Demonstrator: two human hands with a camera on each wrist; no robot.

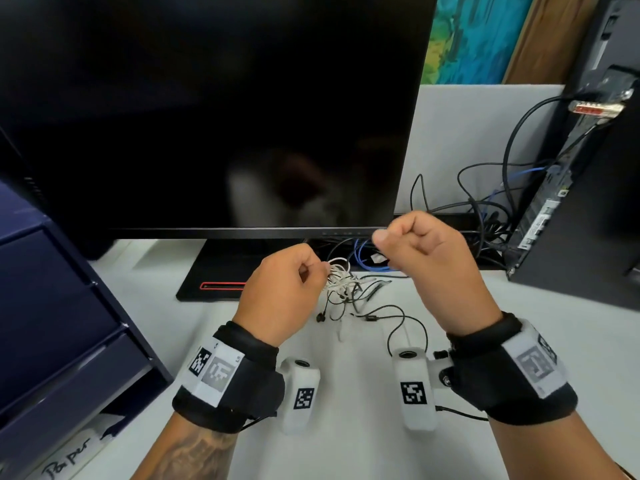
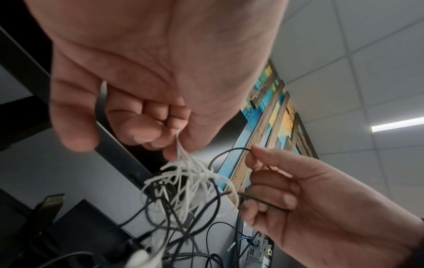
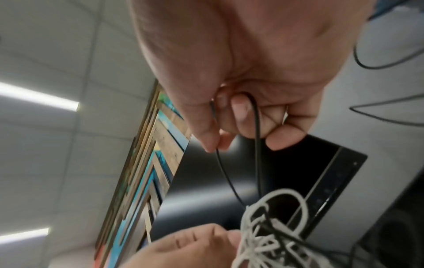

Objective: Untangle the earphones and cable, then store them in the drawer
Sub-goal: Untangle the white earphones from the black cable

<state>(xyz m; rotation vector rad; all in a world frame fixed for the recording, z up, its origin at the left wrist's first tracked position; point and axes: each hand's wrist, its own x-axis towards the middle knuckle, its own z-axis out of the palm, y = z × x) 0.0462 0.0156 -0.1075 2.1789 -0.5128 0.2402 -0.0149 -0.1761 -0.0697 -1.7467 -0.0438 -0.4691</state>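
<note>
Left hand (image 1: 280,292) is raised above the table (image 1: 346,455), thumb and fingers pinched on the top strands of the white cable (image 1: 337,275); the left wrist view shows those strands gathered between thumb and fingertips (image 2: 158,143), with the rest of the white loops hanging below. Further left, at the table's edge, stands a dark blue drawer unit (image 1: 62,306) with its fronts shut and a paper label reading "Paper" below it.

Threaded through the white loops are the thin black earphones (image 1: 367,306). Part of their cord droops onto the table between the 2 hands, with 1 earbud (image 1: 320,317) lying on the surface and a small inline piece on the cord a little to its right. The tangle itself hangs in the air, in front of the foot of the black monitor (image 1: 207,109).

Right hand (image 1: 422,251) is held slightly higher than the left and is closed on a loop of the black earphone cord: the right wrist view shows the cord pinched at the thumb tip and running over a curled finger, its 2 strands leading down into the knot.

At the far right a black computer tower (image 1: 588,202) stands on the table with dark and blue wires trailing behind the monitor.
</note>
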